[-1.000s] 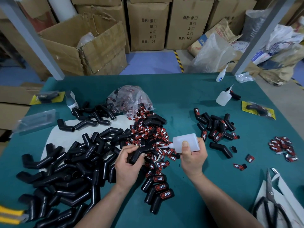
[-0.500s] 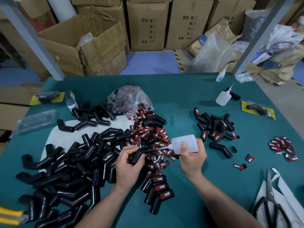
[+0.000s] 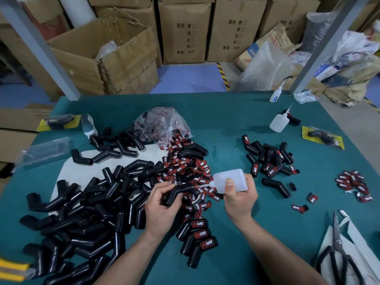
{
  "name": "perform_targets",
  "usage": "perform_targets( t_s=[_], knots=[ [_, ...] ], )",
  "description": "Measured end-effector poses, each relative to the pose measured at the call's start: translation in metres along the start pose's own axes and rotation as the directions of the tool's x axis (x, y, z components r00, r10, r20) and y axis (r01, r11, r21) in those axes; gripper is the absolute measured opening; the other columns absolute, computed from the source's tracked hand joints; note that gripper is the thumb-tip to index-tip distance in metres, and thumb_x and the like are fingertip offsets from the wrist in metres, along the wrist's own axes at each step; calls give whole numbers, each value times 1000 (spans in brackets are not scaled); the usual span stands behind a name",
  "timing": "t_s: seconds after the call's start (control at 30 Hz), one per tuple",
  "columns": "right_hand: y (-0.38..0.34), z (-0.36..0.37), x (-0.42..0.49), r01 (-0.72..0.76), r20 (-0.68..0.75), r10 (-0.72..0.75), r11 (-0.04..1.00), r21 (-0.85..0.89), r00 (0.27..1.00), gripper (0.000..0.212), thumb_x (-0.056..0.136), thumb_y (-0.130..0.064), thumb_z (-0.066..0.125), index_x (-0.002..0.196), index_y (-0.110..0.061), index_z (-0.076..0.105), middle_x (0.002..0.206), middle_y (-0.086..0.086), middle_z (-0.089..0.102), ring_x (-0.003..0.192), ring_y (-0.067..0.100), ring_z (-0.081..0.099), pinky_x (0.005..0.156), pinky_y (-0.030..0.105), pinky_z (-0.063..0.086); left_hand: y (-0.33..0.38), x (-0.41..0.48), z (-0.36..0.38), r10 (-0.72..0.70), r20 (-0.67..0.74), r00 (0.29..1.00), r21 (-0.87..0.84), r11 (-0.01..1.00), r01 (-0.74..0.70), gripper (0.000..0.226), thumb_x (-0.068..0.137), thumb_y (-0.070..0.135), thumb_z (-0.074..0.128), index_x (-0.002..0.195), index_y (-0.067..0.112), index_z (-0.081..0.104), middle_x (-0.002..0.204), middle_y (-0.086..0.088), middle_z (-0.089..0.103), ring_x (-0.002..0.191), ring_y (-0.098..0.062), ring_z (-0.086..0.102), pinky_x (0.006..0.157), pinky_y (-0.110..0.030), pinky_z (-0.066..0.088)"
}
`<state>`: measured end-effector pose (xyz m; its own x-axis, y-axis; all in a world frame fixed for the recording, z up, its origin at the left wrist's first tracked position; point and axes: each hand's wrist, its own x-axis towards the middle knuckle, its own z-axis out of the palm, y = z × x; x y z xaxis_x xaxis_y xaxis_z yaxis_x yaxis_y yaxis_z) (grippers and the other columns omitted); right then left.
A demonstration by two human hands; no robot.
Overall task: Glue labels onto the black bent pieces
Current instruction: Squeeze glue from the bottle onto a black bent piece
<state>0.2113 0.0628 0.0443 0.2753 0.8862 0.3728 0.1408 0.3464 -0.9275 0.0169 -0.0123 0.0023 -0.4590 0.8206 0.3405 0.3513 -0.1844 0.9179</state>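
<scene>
My left hand [image 3: 160,204] grips a black bent piece [image 3: 177,192] just above the green table, its upper arm pointing right. My right hand [image 3: 239,199] holds a white glue bottle [image 3: 230,179] on its side, thumb pressed on its body. The bottle's thin nozzle touches the bent piece's right end. Behind the hands lies a heap of red-and-black labels [image 3: 189,165]. Three labelled bent pieces [image 3: 197,237] lie in a row near my wrists. A big pile of unlabelled bent pieces [image 3: 82,206] fills the left.
A smaller group of labelled pieces [image 3: 269,161] lies right of centre, loose labels [image 3: 352,183] farther right. Two spare glue bottles [image 3: 278,122] stand at the back right. Scissors [image 3: 337,256] lie on white sheets at the front right. A plastic bag of labels [image 3: 162,124] sits behind the heap.
The bottle has tipped slightly and its nozzle has moved left onto the bent piece. My left hand has kept hold of the piece almost in place.
</scene>
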Motion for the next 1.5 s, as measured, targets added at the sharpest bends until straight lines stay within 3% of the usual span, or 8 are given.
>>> perform_targets(
  t_s=[0.1, 0.3, 0.5, 0.77, 0.97, 1.1, 1.23, 1.5],
  knots=[
    [1, -1, 0, -1, -9, 1, 1000, 0, 1000, 18, 79, -44, 64, 84, -32, 51, 64, -11, 58, 57, 1, 54, 46, 29, 43, 0, 0, -1, -12, -7, 1000, -13, 1000, 12, 25, 82, 26, 78, 104, 17, 70, 111, 9, 67, 105, -21, 68, 90, -55, 57],
    [-2, 0, -3, 52, 32, -51, 998, -24, 998, 16, 81, -42, 63, 84, -34, 49, 73, -21, 63, 57, -4, 56, 47, 12, 40, -1, -1, -1, -29, -5, 1000, -16, 999, 28, 25, 82, 27, 77, 104, 19, 70, 111, 9, 67, 104, -23, 68, 88, -58, 57],
    [-5, 0, 1, 21, 5, -21, 1000, 8, 1000, 31, 83, -61, 65, 86, -33, 50, 73, -20, 63, 58, -3, 55, 47, 17, 41, -1, 0, -2, -27, -3, 1000, -8, 1000, 27, 26, 82, 28, 77, 103, 14, 70, 110, 8, 67, 105, -22, 68, 90, -55, 57],
    [-2, 1, -2, 31, 10, -31, 999, -27, 999, 17, 80, -42, 63, 84, -32, 50, 73, -21, 62, 57, -4, 54, 48, 15, 41, 2, -1, -1, -44, -5, 999, -19, 999, 44, 28, 79, 16, 81, 103, 28, 70, 111, 12, 67, 104, -21, 68, 88, -58, 57],
    [0, -1, 3, -31, -31, 31, 999, -18, 999, 20, 78, -45, 64, 83, -30, 51, 67, -8, 54, 58, 23, 54, 50, 42, 45, 5, 0, -2, -27, -2, 1000, -39, 999, 27, 33, 81, 22, 80, 106, 39, 69, 113, 12, 66, 105, -22, 68, 88, -59, 58],
    [-1, 0, 0, 9, -3, -10, 1000, -30, 1000, 19, 80, -46, 64, 85, -33, 51, 69, -15, 61, 57, 1, 55, 46, 30, 44, 7, 0, -2, -17, -5, 1000, -35, 999, 17, 42, 80, 16, 80, 109, 44, 68, 114, 14, 66, 106, -21, 68, 88, -58, 58],
    [1, -2, 3, -23, -25, 22, 999, -29, 999, 19, 79, -46, 64, 83, -33, 50, 71, -14, 61, 56, 8, 52, 47, 37, 43, 3, 0, -2, -25, -4, 1000, -37, 999, 25, 27, 82, 24, 79, 107, 28, 70, 114, 11, 66, 107, -22, 68, 90, -57, 58],
    [-2, -1, 2, 0, -17, -1, 999, -42, 1000, 17, 80, -45, 62, 83, -33, 50, 71, -19, 61, 58, 0, 53, 47, 26, 42, 3, 1, -1, 16, 22, 1000, -56, 998, -14, 37, 83, 11, 79, 115, 27, 70, 119, 16, 67, 113, -13, 66, 100, -20, 50]
  ],
)
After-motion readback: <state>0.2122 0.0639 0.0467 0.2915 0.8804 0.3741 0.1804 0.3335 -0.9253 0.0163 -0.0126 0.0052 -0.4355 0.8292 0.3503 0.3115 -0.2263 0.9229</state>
